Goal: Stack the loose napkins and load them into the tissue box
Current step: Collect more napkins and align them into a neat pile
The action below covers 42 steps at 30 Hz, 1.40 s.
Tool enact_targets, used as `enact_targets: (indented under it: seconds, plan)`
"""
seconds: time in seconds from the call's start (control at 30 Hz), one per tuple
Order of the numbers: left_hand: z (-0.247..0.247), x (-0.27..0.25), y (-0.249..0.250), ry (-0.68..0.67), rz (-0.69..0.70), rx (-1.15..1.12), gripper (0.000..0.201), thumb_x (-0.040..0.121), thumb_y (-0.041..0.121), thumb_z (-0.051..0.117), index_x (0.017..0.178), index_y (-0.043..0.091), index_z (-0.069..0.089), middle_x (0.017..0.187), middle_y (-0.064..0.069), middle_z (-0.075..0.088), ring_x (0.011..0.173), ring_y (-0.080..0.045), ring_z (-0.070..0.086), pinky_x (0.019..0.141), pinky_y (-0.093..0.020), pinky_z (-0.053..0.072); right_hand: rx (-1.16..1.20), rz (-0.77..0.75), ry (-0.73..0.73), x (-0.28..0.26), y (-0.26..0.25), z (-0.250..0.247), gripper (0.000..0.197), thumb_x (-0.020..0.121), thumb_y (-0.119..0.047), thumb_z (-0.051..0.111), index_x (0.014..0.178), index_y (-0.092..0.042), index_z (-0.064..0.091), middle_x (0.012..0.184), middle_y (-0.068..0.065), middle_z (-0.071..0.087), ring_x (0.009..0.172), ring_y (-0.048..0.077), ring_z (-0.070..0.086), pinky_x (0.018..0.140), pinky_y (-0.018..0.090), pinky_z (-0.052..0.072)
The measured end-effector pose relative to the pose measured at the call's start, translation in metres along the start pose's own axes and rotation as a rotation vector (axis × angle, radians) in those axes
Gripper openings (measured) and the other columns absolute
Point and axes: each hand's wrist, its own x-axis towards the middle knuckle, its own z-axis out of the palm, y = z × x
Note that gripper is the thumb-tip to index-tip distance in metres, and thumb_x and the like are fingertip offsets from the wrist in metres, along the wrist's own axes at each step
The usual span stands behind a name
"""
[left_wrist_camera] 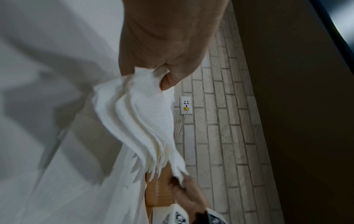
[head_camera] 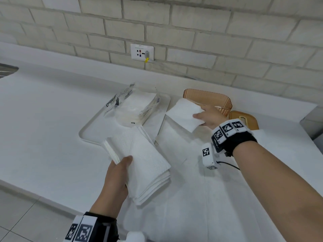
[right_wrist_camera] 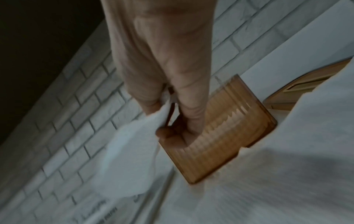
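Observation:
My left hand [head_camera: 120,169] grips a stack of several white napkins [head_camera: 143,161] by its near edge, thumb on top, lifted above the counter; in the left wrist view the napkin stack [left_wrist_camera: 138,115] fans out below the thumb. My right hand [head_camera: 206,117] pinches a single folded white napkin [head_camera: 183,114] held in the air just in front of the amber ribbed tissue box [head_camera: 208,98]. In the right wrist view the napkin [right_wrist_camera: 130,159] hangs from the fingers [right_wrist_camera: 193,106] beside the tissue box [right_wrist_camera: 220,136]. The box's wooden lid [head_camera: 244,119] lies to its right.
A white tray [head_camera: 90,126] holds an opened clear plastic napkin pack [head_camera: 134,105]. More white paper sheets [head_camera: 183,180] cover the counter below my hands. A wall socket [head_camera: 142,52] with a plugged cable sits on the brick wall. The counter edge runs at lower left.

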Motion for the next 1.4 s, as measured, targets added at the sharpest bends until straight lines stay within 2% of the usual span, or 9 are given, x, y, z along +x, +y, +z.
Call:
enact_targets:
  seconds: [0.17,0.33,0.53,0.67,0.77,1.0,1.1,1.23,1.4]
  plan:
    - [0.030,0.003,-0.005,-0.055,-0.027,-0.003,0.033,0.096,0.006,0.046,0.128,0.012,0.049,0.114,-0.010,0.064,0.098,-0.026,0.062,0.074,-0.034,0.050,0.314,-0.020,-0.109,-0.051,-0.022,-0.012,0.037,0.091,0.001,0.055,0.128,0.001,0.049,0.117,0.011,0.060,0.098,0.021,0.060,0.059,0.021,0.057]
    - [0.069,-0.006,-0.004,-0.111,-0.028,-0.081,0.026,0.099,0.009,0.041,0.123,0.018,0.049,0.108,-0.003,0.064,0.097,-0.022,0.061,0.074,-0.034,0.050,0.349,-0.094,-0.104,-0.104,-0.017,0.001,0.028,0.089,-0.004,0.060,0.116,-0.009,0.057,0.099,0.003,0.068,0.083,0.015,0.067,0.070,0.027,0.057]
    - [0.090,-0.025,-0.003,-0.211,0.054,-0.206,0.045,0.093,0.055,0.043,0.123,0.026,0.057,0.117,0.001,0.069,0.104,-0.016,0.066,0.090,-0.037,0.052,0.160,-0.123,0.007,-0.149,0.009,0.038,0.026,0.086,-0.017,0.067,0.109,-0.006,0.060,0.109,0.011,0.068,0.098,0.027,0.067,0.089,0.042,0.052]
    - [0.087,-0.027,-0.007,-0.131,0.208,0.060,0.033,0.094,0.021,0.053,0.127,0.022,0.051,0.118,0.000,0.065,0.107,-0.021,0.063,0.095,-0.044,0.050,0.010,-0.070,-0.086,-0.163,0.012,0.032,0.028,0.086,-0.023,0.066,0.104,-0.003,0.058,0.097,0.012,0.069,0.075,0.022,0.068,0.067,0.032,0.057]
    - [0.076,-0.020,-0.001,-0.112,0.235,0.090,0.031,0.094,0.013,0.050,0.124,0.024,0.050,0.118,-0.002,0.063,0.107,-0.023,0.061,0.096,-0.044,0.049,-0.211,0.054,-0.095,-0.170,0.028,0.008,0.022,0.088,-0.029,0.064,0.089,-0.008,0.054,0.078,0.007,0.067,0.055,0.014,0.060,0.052,0.023,0.050]
    - [0.058,-0.011,0.012,-0.129,0.216,0.048,0.037,0.096,0.010,0.048,0.132,0.017,0.049,0.119,-0.004,0.062,0.098,-0.018,0.062,0.089,-0.035,0.050,-0.894,0.227,-0.027,-0.179,0.074,0.030,0.043,0.086,-0.050,0.056,0.070,-0.011,0.044,0.068,0.001,0.051,0.063,0.020,0.051,0.053,0.025,0.036]
    - [0.048,-0.011,0.013,-0.158,0.193,0.049,0.037,0.096,0.011,0.048,0.132,0.017,0.048,0.118,-0.002,0.062,0.098,-0.017,0.062,0.079,-0.030,0.050,-0.926,0.220,0.022,-0.178,0.072,0.050,0.043,0.084,-0.050,0.061,0.094,-0.009,0.050,0.087,0.002,0.053,0.078,0.021,0.050,0.060,0.027,0.038]
    - [0.036,-0.009,0.013,-0.183,0.171,0.062,0.036,0.096,0.012,0.048,0.131,0.019,0.051,0.117,-0.001,0.064,0.097,-0.015,0.064,0.071,-0.027,0.049,-0.833,0.294,0.028,-0.176,0.069,0.061,0.039,0.087,-0.037,0.062,0.068,-0.012,0.038,0.070,-0.001,0.045,0.078,0.023,0.051,0.053,0.025,0.035]
    - [0.030,-0.008,0.009,-0.232,0.135,0.082,0.036,0.096,0.013,0.049,0.131,0.021,0.052,0.122,-0.001,0.064,0.105,-0.018,0.063,0.077,-0.031,0.050,-0.765,0.303,0.134,-0.183,0.074,0.074,0.036,0.093,-0.013,0.051,0.063,-0.015,0.032,0.066,-0.002,0.037,0.078,0.023,0.048,0.063,0.027,0.038]
